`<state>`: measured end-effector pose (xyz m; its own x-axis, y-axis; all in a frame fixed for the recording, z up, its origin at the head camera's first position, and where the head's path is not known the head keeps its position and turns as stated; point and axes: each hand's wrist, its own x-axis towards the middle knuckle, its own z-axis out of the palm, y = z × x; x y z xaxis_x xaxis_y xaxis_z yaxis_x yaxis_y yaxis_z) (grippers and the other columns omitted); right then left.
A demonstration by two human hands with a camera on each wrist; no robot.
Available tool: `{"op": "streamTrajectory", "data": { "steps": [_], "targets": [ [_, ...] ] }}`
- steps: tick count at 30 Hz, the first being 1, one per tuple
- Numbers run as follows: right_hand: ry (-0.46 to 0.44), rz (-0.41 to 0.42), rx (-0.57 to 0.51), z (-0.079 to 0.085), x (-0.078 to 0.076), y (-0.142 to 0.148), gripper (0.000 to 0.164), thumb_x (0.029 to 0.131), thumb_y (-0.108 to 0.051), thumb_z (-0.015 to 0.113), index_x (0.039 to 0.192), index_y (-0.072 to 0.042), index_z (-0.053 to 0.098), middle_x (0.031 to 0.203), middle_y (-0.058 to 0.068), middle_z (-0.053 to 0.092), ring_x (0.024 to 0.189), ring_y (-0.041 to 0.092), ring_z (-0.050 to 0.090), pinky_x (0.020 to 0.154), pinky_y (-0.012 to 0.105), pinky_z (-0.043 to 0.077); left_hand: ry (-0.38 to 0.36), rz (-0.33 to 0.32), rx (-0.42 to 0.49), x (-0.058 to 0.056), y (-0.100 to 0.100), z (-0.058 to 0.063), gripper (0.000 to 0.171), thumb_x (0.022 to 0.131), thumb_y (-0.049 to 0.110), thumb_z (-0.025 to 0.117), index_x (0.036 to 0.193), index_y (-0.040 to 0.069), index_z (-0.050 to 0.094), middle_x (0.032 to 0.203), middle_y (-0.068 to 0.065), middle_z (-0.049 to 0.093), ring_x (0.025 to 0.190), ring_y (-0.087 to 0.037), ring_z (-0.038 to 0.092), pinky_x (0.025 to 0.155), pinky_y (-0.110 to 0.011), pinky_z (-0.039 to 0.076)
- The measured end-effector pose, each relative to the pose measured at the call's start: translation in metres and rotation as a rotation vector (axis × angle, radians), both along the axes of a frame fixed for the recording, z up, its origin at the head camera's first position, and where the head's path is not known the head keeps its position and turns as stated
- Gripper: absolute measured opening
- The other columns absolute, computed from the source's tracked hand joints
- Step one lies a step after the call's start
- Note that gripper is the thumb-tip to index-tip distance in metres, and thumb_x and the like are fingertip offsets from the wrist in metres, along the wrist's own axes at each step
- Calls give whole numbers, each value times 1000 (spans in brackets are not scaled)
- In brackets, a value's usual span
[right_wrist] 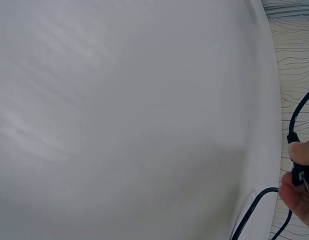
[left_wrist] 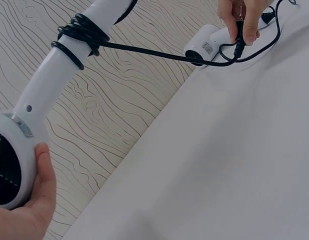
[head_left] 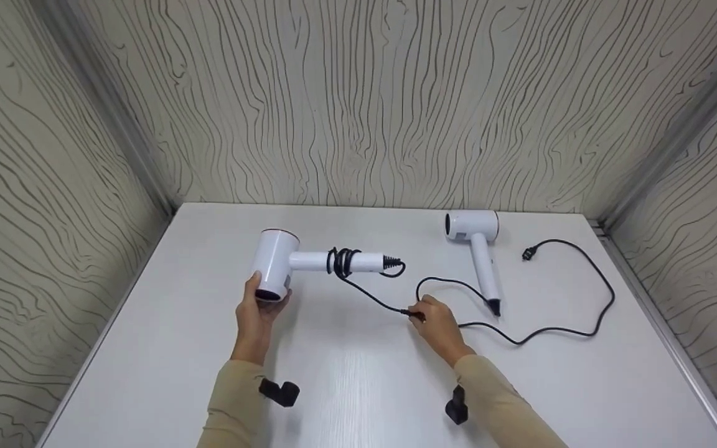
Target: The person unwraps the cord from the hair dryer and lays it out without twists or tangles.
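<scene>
My left hand (head_left: 257, 320) grips the barrel of a white hair dryer (head_left: 273, 261), whose handle points right. Black cord (head_left: 342, 262) is wound several times round that handle, and a length of it runs down to my right hand (head_left: 439, 326). Between thumb and fingers, the right hand pinches the black plug (right_wrist: 300, 172) at the cord's end; metal prongs show in the right wrist view. From the left wrist view, the wound cord (left_wrist: 83, 34) and the stretched length to the plug (left_wrist: 239, 42) are visible, with the left fingers (left_wrist: 43, 175) along the barrel.
A second white hair dryer (head_left: 486, 264) lies at the back right of the white table (head_left: 346, 386). Its loose black cord (head_left: 601, 311) curves across the right side to a plug (head_left: 528, 253). Patterned walls (head_left: 358, 99) enclose the back and sides.
</scene>
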<state>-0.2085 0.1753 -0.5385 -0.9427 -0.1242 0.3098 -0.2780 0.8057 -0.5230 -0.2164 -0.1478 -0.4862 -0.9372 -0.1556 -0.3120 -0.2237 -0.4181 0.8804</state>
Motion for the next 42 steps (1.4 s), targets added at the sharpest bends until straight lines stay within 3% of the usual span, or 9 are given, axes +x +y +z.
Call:
{"op": "streamTrajectory", "data": {
  "steps": [7,12,19,28,36,42],
  "targets": [
    [-66,73,59,0,8,-2,16,77,4,74,92,-3,74,86,5,64,83,18,66,75,28,59,-28,65,21,-2,-2,1,74,96,57,41,149,7,27,139,-13,40,112,-19,60,106,-36,49],
    [-84,118,54,7,10,-1,17,76,5,74,91,-4,74,83,3,63,80,17,66,74,25,59,-33,111,59,-3,-7,6,72,96,56,39,150,11,24,135,-9,41,113,-19,59,102,-31,52],
    [-68,246,97,21,10,-8,15,76,5,74,90,-2,74,82,3,63,79,17,66,72,23,59,-3,189,157,-6,-11,14,72,95,52,44,149,8,25,125,-8,45,93,-12,66,91,-26,56],
    [-151,358,142,18,14,-5,17,76,7,73,91,-1,74,84,5,65,81,17,66,74,25,58,-26,203,98,-7,-9,15,75,95,50,48,148,2,27,131,-12,45,86,-9,66,85,-22,57],
    [-98,397,112,18,18,-1,13,77,7,73,87,-1,72,83,6,66,79,17,67,73,23,58,-41,189,71,-5,-13,13,80,94,54,47,151,4,22,139,-14,40,92,-8,65,92,-22,55],
    [-120,428,97,20,22,0,14,78,6,72,88,-3,73,84,5,67,81,17,68,73,21,58,-45,200,78,-5,-13,14,81,94,55,47,152,5,20,142,-14,38,101,-11,62,96,-24,54]
  ]
}}
